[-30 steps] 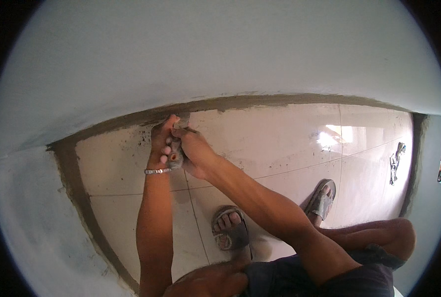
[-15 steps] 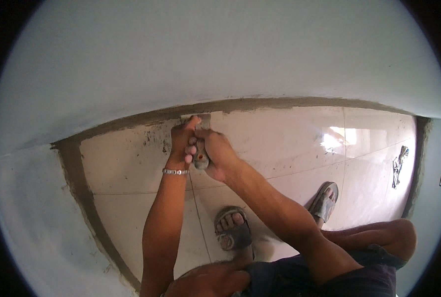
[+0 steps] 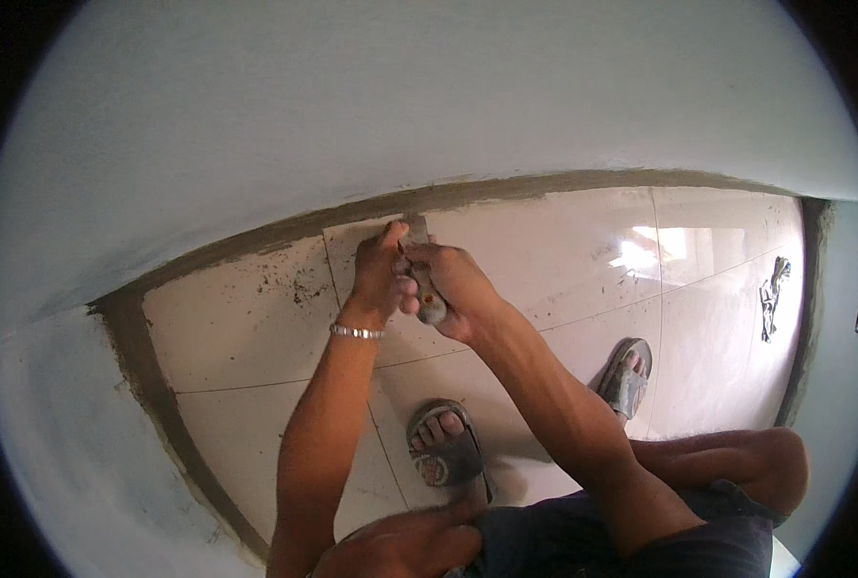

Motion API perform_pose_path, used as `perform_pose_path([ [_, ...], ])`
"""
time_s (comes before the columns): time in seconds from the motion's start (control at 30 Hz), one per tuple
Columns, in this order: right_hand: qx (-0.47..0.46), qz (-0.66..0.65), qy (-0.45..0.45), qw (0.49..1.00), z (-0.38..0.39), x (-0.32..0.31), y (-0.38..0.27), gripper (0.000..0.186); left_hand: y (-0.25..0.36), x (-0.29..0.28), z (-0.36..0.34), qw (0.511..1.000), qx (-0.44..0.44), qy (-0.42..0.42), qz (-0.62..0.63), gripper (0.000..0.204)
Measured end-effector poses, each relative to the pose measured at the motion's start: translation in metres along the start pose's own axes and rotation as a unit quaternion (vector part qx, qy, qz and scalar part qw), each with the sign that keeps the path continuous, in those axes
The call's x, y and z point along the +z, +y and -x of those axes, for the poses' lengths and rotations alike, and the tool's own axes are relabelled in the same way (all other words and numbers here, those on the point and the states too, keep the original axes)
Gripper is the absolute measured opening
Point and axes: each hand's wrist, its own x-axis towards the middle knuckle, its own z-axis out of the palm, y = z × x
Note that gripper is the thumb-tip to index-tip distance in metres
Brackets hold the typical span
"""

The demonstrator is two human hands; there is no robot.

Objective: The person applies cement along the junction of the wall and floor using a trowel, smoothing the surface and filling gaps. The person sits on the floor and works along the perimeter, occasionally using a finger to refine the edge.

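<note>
Both hands are on a scraper [image 3: 433, 309], whose grey, rounded handle end points back toward me. Its flat metal blade lies low over the floor tiles at the edge of the dark cement strip [image 3: 352, 210] along the wall's foot. My right hand [image 3: 462, 289] is wrapped round the handle from the right. On the left side, my left hand [image 3: 379, 275] is closed against the scraper, thumb stretched forward onto the blade and fingers curled by the handle. The hands hide much of the tool. A light bracelet [image 3: 356, 332] circles my left wrist.
Dark crumbs [image 3: 299, 279] are scattered over the pale tiles left of the hands. A similar dark strip [image 3: 149, 356] runs along the left wall. My sandalled feet [image 3: 445, 443] stand on the tiles. A crumpled dark-and-light piece [image 3: 774, 299] lies near the right wall.
Both hands and the scraper have shifted right along the wall's foot. The view has moved slightly, and more of the crumbs and a tile joint show left of the hands.
</note>
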Motion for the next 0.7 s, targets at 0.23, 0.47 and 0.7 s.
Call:
perform_pose_path([
  [0.23,-0.006,-0.066,-0.016,0.998,0.008,0.005,0.018,0.012,-0.02,-0.003,-0.001,0.97,0.237,-0.043,-0.024,0.029],
  [0.47,0.001,-0.113,0.001,0.994,-0.002,0.022,0.016,0.014,-0.022,-0.044,-0.048,0.942,0.263,-0.087,-0.191,0.038],
  [0.7,-0.009,-0.09,-0.016,0.996,-0.008,0.017,0.005,0.008,0.003,-0.013,-0.003,0.991,0.122,-0.052,0.028,0.031],
])
